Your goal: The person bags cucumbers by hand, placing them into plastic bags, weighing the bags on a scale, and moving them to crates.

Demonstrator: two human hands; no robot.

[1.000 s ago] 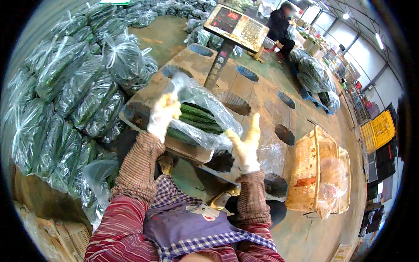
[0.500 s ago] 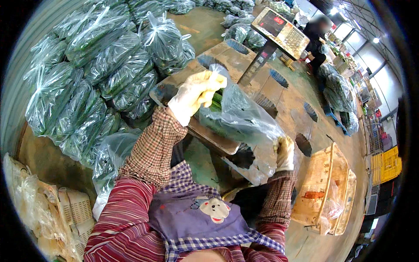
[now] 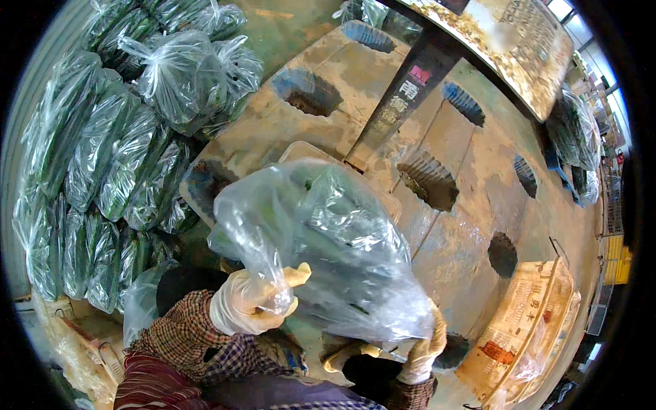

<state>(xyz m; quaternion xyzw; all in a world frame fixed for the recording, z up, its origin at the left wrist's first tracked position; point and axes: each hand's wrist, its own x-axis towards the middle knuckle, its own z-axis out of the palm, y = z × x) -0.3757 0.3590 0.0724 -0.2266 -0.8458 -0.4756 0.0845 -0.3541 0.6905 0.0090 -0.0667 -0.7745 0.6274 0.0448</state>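
A clear plastic bag [image 3: 348,232] with long green vegetables, apparently cucumbers, lies in front of me on a small scale platform [image 3: 307,152]. My left hand [image 3: 251,301], in a pale glove, is closed on a gathered part of the bag at its near left side, the index finger sticking out. At the bag's near right corner my right hand [image 3: 422,350], gloved too, pinches the plastic. Shiny, stretched film partly hides the vegetables inside.
The scale's post [image 3: 410,92] and display head [image 3: 499,48] rise beyond the bag. Brown pallets with holes [image 3: 471,198] lie beneath. Several filled bags [image 3: 96,150] are stacked at left. An orange crate [image 3: 519,335] stands at right, a pale crate [image 3: 82,348] at lower left.
My view has dropped closer to the bag. My left hand has come down and nearer to me from the raised bag end. The bag now lies spread across the platform, covering the vegetables.
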